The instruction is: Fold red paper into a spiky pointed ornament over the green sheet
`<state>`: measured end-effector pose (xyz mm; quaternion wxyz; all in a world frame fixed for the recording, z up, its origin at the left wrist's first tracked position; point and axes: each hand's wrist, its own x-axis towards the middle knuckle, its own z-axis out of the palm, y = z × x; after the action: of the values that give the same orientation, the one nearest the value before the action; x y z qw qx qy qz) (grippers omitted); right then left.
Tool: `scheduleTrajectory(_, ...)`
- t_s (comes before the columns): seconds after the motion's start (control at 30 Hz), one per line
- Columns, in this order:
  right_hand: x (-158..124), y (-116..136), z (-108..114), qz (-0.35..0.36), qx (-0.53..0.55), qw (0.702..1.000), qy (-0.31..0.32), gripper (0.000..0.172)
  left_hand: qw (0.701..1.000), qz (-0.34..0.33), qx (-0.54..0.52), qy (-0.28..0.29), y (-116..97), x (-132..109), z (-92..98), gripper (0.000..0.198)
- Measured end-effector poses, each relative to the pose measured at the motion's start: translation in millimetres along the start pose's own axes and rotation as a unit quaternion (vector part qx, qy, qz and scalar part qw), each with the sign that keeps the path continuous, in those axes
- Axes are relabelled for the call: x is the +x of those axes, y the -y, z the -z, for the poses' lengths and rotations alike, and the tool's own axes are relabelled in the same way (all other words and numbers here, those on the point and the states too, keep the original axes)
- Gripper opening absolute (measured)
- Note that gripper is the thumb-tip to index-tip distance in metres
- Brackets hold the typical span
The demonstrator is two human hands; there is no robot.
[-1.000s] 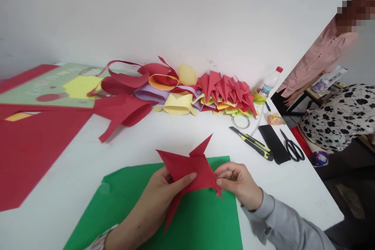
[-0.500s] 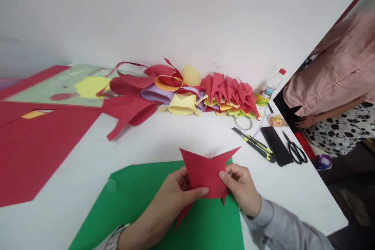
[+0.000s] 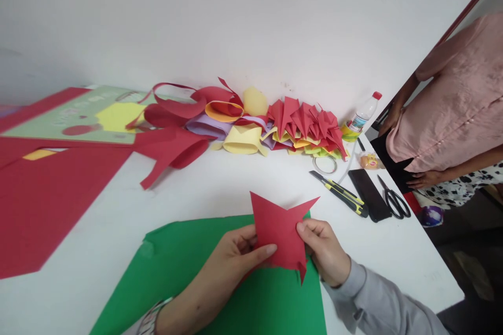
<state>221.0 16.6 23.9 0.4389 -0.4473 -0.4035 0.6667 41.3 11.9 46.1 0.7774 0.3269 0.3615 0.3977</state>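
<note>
Both my hands hold a folded red paper shape (image 3: 280, 230) with pointed corners, just above a green paper sheet (image 3: 188, 277) on the white table (image 3: 220, 183). My left hand (image 3: 236, 254) pinches the shape's left lower side, thumb on the front. My right hand (image 3: 324, 251) grips its right edge with closed fingers. One point juts up to the right and another hangs down below my right hand.
Along the wall lies a pile of folded red, yellow and purple paper (image 3: 275, 125). Large red sheets (image 3: 43, 188) cover the left. At the right sit a utility knife (image 3: 340, 193), black case (image 3: 367, 193), scissors (image 3: 395, 200), tape ring (image 3: 325, 164) and bottle (image 3: 363, 112). A person in pink (image 3: 451, 104) stands at the right.
The red shape has been turned in my hands and now faces me flatter, its long tail drawn in. The person in pink has moved closer along the table's right side.
</note>
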Motion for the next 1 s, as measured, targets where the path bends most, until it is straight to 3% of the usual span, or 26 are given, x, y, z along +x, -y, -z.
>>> scheduleTrajectory(0.23, -3.3, 6.1, -6.1, -0.049, 0.104, 0.992, 0.047, 0.039, 0.998, -0.008, -0.017, 0.057, 7.9, 5.3, 10.0, 0.031)
scheduleTrajectory(0.43, -1.1, 1.7, -1.9, -0.052, 0.098, 0.993, 0.049, 0.037, 1.0, 0.001, 0.011, 0.023, 4.9, 3.2, 10.4, 0.032)
scheduleTrajectory(0.6, 1.0, 1.9, 6.9, 0.01, 0.039, 0.997, 0.073, 0.031, 0.999, -0.002, 0.012, -0.036, -3.2, 3.0, 11.0, 0.037)
scheduleTrajectory(0.73, 0.6, 5.7, 16.4, 0.06, -0.066, 0.989, 0.12, 0.03, 0.999, 0.012, -0.001, -0.029, -6.6, 5.7, 12.7, 0.038)
scheduleTrajectory(0.87, -0.9, 7.7, 19.9, 0.145, -0.176, 0.965, 0.126, 0.026, 0.999, 0.028, -0.014, -0.018, -8.2, 5.9, 13.2, 0.04)
scheduleTrajectory(1.0, -2.1, 7.7, 15.6, 0.231, -0.226, 0.939, 0.117, 0.045, 0.999, 0.027, -0.002, -0.028, -9.6, 3.5, 12.2, 0.035)
